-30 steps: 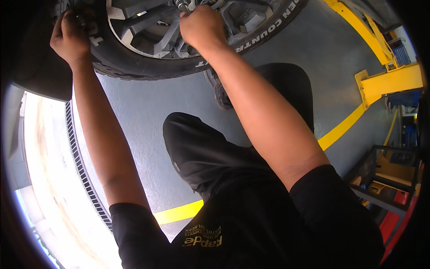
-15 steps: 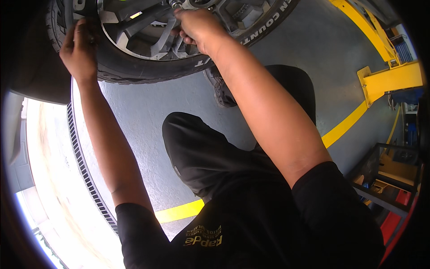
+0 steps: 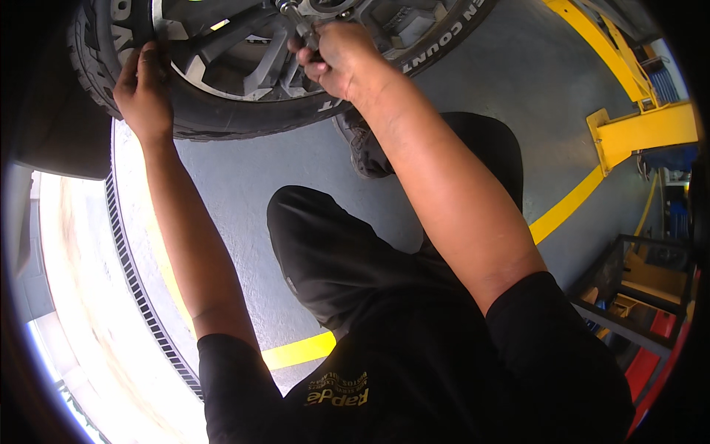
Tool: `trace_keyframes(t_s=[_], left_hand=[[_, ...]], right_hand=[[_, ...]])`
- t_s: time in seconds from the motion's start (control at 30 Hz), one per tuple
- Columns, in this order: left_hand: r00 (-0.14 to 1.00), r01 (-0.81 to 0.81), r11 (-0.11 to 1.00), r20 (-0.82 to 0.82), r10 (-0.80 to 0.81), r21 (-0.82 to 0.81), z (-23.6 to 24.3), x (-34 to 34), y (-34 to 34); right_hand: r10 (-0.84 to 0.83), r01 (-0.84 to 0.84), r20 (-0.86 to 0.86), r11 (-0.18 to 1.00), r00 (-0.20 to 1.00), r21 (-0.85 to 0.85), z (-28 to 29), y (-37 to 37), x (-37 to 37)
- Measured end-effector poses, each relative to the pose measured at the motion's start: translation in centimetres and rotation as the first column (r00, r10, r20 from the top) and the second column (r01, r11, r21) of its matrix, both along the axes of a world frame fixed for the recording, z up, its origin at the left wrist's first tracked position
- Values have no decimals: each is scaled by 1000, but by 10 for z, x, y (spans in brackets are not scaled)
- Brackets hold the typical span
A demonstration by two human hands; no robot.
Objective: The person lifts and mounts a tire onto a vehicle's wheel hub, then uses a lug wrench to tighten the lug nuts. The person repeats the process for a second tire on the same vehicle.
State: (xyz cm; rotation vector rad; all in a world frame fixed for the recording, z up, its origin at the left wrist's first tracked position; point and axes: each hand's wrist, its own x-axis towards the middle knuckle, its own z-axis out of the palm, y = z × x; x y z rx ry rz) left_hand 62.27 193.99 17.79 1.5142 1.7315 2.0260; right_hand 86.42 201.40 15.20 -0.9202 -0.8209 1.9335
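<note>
A large black tire [image 3: 237, 118] on a dark and silver alloy wheel [image 3: 274, 63] fills the top of the head view. My left hand [image 3: 148, 100] is at the tire's left side, its fingers bent and pressed against the sidewall near the rim; the fingertips are partly in shadow. My right hand [image 3: 336, 59] is closed around a metal socket wrench [image 3: 302, 26] in front of the wheel's spokes. The wrench's round head lies near the hub, close to the upper picture edge. What the head sits on cannot be made out.
A yellow lift post base [image 3: 643, 137] stands at the right. A dark metal frame cart [image 3: 629, 296] with red parts is at the lower right. My bent knees and dark shoe [image 3: 366, 152] are below the wheel. A floor grating [image 3: 140, 288] runs along the left.
My left hand has shifted a little right and down along the tire. My right hand has moved slightly right and down, showing more of the wrench's shaft.
</note>
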Motion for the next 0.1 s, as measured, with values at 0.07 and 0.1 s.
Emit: trace_keyframes(t_s=[0.07,0.1], left_hand=[[999,-35,999,-39,35,-9,-4,2,2],[995,-53,998,-80,51,-30,-2,2,1]], right_hand=[[18,-32,105,991,994,132,-4,-7,0],[16,-30,108,991,994,129,-5,-7,0]])
